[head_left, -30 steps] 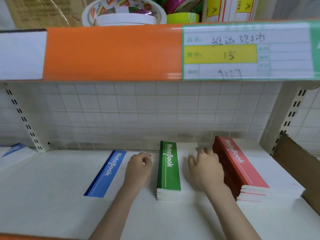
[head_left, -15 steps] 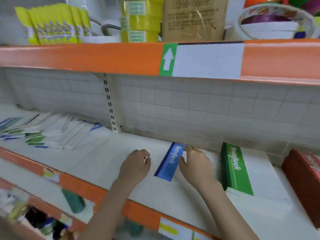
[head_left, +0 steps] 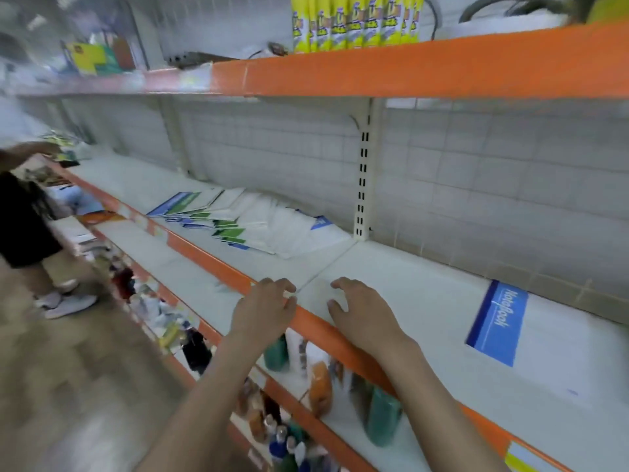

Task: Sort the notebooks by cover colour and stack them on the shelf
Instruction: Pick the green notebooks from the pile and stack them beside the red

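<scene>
A blue-spined notebook point(head_left: 524, 338) lies flat on the white shelf point(head_left: 408, 287) at the right. Further left along the same shelf, a fanned pile of unsorted notebooks point(head_left: 245, 219) with blue and green spines is spread out. My left hand point(head_left: 265, 310) hovers over the shelf's orange front edge, its fingers loosely curled and holding nothing. My right hand point(head_left: 360, 315) is just right of it, above the shelf surface, fingers relaxed and empty. Both hands are between the pile and the blue notebook. The green and red stacks are out of view.
An orange-edged upper shelf point(head_left: 408, 68) with yellow packets point(head_left: 354, 22) hangs overhead. The lower shelf holds bottles point(head_left: 381, 413). A slotted upright point(head_left: 363, 185) divides the back wall. Another person point(head_left: 30, 226) stands in the aisle at far left.
The view has swung left along the shelf. Both hands have left the sorted stacks and moved left past the blue notebook; the green and red stacks have dropped out of view.
</scene>
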